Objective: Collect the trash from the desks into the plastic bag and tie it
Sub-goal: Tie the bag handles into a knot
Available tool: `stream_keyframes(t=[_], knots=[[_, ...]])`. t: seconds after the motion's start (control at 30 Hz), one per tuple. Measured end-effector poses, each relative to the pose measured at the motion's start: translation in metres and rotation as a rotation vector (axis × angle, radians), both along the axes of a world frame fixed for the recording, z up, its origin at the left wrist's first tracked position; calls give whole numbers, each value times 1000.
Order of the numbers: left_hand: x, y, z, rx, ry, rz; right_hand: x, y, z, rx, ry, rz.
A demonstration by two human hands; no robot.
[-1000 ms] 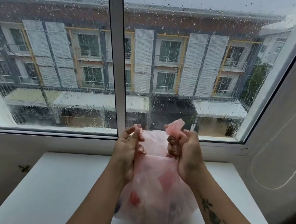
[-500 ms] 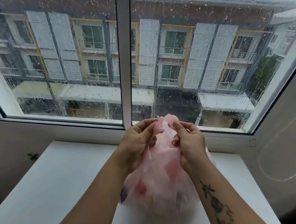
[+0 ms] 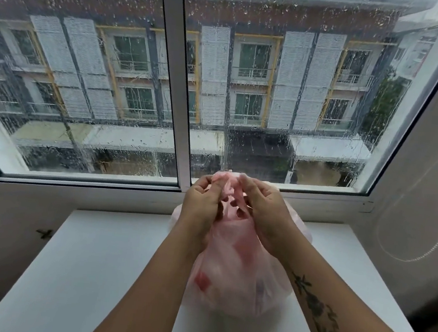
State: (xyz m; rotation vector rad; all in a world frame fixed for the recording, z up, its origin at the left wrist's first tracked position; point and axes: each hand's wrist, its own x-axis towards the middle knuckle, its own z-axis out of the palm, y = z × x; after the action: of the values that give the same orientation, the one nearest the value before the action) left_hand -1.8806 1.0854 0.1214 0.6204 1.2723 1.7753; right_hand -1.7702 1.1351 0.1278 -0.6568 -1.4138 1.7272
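A thin pink plastic bag (image 3: 238,278) stands on the white desk (image 3: 110,268), bulging with trash; red and dark pieces show through its skin. Its top is gathered into twisted ends at the level of the window sill. My left hand (image 3: 203,204) pinches the left end of the gathered top. My right hand (image 3: 264,211) pinches the right end, fingers curled round the plastic. Both hands meet above the bag, close together.
A large rain-streaked window (image 3: 167,79) with a white frame stands right behind the desk. A wall with a beaded blind cord (image 3: 404,247) runs along the right. The desk's left edge drops off to a dark floor.
My hands have come closer together over the bag's top, and the loose pink end that stuck up from my right fist is now folded down between my fingers.
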Motion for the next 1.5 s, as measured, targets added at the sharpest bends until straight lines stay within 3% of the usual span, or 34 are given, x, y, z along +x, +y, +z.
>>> stream_keyframes(t=[0.1,0.33,0.43,0.47,0.57,0.7,0.77,0.83,0.9,1.13,1.27,1.4,1.5], knots=[[4,-1,4,17,-9,29,0,-1,-2,141,-145,-40],[-5,1,3,-33,216,57,-1,-3,-2,306,-280,-85],[-3,-1,5,-45,246,51,-1,-3,4,283,-186,-128],[-3,-2,4,-54,337,76,-1,-3,7,270,-141,-160],[-5,-4,-1,-127,915,258,-3,-1,9,292,-79,-324],[-5,-4,0,27,1088,376,-8,6,14,426,-179,-542],[-10,-5,-2,111,1151,415,-6,18,17,501,-321,-509],[-13,-5,-4,153,1111,417,-2,28,20,525,-527,-319],[-13,-6,-2,163,1058,390,1,33,21,507,-614,-159],[-14,3,10,2,906,311,19,24,25,354,-561,276],[-20,4,11,-30,832,138,19,28,26,589,-821,302],[-33,-4,24,-61,817,-271,19,37,24,447,-712,283],[-42,-4,29,-69,922,-400,20,37,24,374,-661,366]])
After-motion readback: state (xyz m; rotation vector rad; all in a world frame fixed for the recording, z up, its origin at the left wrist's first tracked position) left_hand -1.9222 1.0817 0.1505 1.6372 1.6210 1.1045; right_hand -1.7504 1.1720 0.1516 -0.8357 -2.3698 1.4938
